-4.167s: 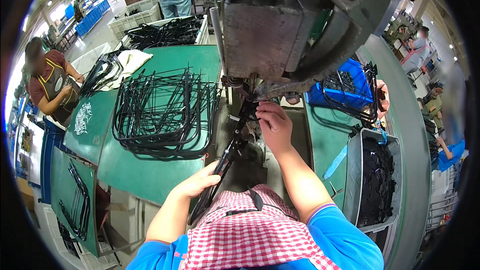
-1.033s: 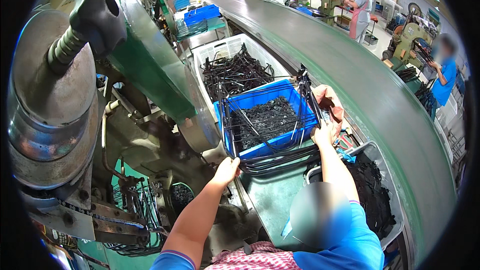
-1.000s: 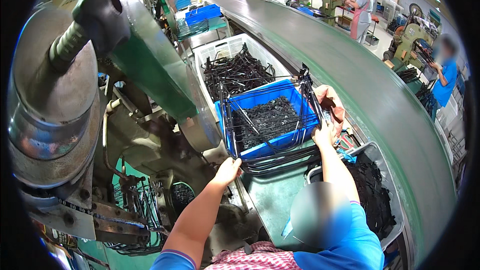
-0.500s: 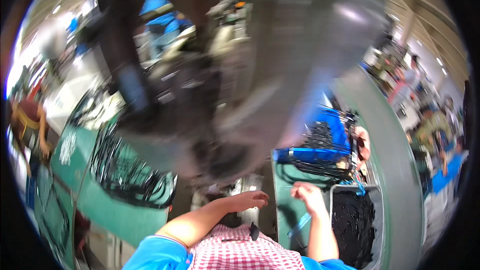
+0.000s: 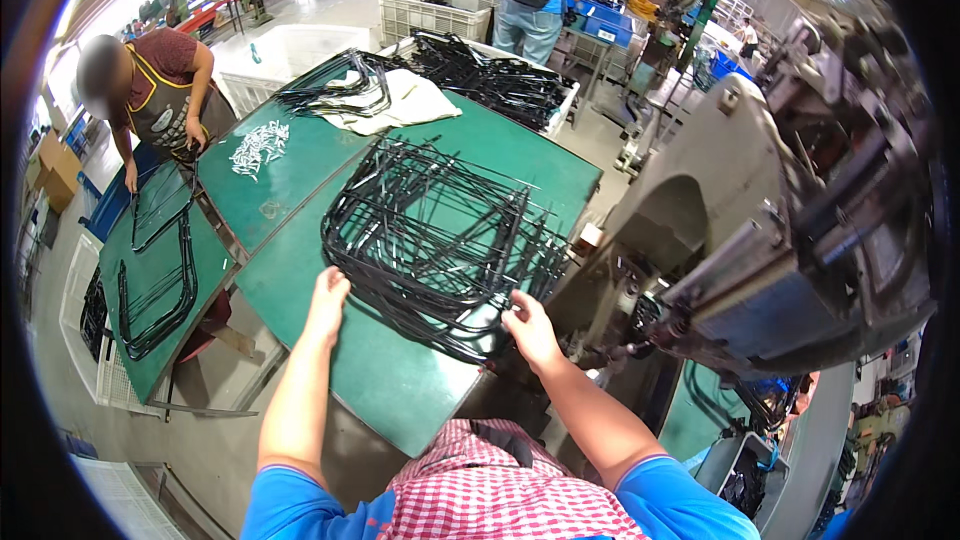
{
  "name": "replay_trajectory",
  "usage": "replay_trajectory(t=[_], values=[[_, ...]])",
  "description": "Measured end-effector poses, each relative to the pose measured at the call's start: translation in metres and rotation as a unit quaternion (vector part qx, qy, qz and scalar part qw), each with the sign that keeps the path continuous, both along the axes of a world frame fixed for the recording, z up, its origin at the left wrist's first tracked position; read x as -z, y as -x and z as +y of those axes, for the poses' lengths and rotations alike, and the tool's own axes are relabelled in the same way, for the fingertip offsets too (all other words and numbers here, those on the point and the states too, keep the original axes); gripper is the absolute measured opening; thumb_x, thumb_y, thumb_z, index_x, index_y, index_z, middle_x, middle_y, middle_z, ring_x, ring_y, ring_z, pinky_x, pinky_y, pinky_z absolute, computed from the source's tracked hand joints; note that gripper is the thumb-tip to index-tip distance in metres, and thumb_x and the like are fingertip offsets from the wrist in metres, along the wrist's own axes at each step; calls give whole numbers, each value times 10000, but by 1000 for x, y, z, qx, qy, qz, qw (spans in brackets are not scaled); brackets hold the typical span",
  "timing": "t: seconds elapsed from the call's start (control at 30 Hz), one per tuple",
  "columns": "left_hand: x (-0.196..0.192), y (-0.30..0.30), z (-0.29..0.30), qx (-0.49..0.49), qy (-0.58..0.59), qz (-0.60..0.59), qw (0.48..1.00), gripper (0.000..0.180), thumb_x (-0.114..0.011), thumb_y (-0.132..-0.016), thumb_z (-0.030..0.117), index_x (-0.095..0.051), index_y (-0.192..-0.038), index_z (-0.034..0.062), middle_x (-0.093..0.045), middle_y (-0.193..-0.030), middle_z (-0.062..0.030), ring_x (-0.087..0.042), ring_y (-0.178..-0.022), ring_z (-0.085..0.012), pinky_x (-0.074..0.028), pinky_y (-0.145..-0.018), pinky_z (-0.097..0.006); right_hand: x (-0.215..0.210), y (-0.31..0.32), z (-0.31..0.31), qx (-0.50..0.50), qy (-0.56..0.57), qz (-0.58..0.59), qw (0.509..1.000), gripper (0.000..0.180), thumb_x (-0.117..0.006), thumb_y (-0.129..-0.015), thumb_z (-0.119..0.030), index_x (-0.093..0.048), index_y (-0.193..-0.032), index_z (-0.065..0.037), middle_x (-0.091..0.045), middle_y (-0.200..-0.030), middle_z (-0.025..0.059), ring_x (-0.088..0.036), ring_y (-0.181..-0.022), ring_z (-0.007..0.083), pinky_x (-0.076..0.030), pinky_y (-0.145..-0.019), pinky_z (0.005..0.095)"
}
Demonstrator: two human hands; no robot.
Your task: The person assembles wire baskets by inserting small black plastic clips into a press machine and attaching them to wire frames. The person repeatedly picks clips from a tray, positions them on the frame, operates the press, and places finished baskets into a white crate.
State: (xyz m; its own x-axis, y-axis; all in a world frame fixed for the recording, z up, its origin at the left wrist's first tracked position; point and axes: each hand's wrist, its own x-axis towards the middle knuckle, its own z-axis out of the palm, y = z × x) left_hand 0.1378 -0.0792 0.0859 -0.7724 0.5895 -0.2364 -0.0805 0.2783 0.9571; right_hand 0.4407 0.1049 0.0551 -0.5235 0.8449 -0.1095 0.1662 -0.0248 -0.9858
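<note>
Two hands, one per near corner: L hand (image 5: pixel 325 308) at the left end of the stacked black wire frames (image 5: pixel 395 288), R hand (image 5: pixel 533 332) at the right end. Stack lies flat on the green surface (image 5: pixel 390 390) btwn & beyond them, rods nested & crossing, rounded bends toward the person. Wide hand spacing makes sense, I'd judge, b/c support at both ends keeps a long springy frame level; nesting prob. saves room, tho thin rods could snag on neighbours. L fingers curl in by the outer bend; can't tell if they're clamped on it. R thumb & forefinger look slightly apart at the rods; can't tell if one runs btwn.

Edges: near rim slants down to a corner just ahead of the checked apron (image 5: pixel 500 490), w/ a bare green strip btwn rim & stack. Right side's tight: stack's R end sits at or over the surface edge (can't tell which), big grey machine (image 5: pixel 735 280) close by, so less elbow room. Far side has some bare green, then cream cloth (image 5: pixel 415 100) w/ a second bunch of frames (image 5: pixel 375 80) partly on it, prob. as padding. Left is roomier: bare green, a seam, then loose white pieces (image 5: pixel 260 147), well apart from L hand. Co-worker (image 5: pixel 165 105) stands past those, at a separate side surface (image 5: pixel 212 260).
</note>
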Motion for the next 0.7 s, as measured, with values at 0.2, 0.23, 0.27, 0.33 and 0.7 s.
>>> replay_trajectory(t=[0.2,0.23,0.27,0.33,0.7], values=[[14,97,49,-105,66,-9,992,617,-553,-849,218,-351,-1369,-48,-502,-1297,-209,-491,-1200,-296,-377,-1003,-384,-3,69,18,71,-148,-385,908,652,-738,-702,-344,-511,-1250,-74,-417,-1292,128,-423,-1191,328,-399,-1001,406],[13,104,59,-75,70,-32,994,554,-557,-841,208,-406,-1305,-54,-547,-1192,-184,-532,-1088,-284,-410,-930,-385,0,72,20,88,-143,-404,899,647,-741,-691,-325,-512,-1250,-93,-423,-1281,119,-427,-1186,321,-401,-998,402],[16,115,66,-47,74,-55,995,494,-561,-833,199,-461,-1241,-61,-591,-1088,-160,-573,-976,-271,-443,-858,-385,0,77,21,101,-117,-419,895,655,-744,-678,-311,-510,-1252,-100,-414,-1286,115,-421,-1189,320,-400,-999,400],[53,148,67,-39,24,-5,999,323,-597,-773,160,-570,-1009,-58,-605,-743,-65,-560,-611,-218,-460,-625,-381,-7,92,25,126,-66,-431,891,620,-751,-643,-257,-542,-1205,-101,-452,-1282,111,-458,-1181,312,-416,-984,401],[-134,-12,-31,123,-384,1,915,696,-674,-719,191,-377,-1335,64,-446,-1213,-43,-441,-1098,-179,-356,-940,-338,38,15,-19,151,4,35,988,262,-522,-711,81,-487,-942,-37,-501,-866,49,-478,-767,126,-431,-705,267]])
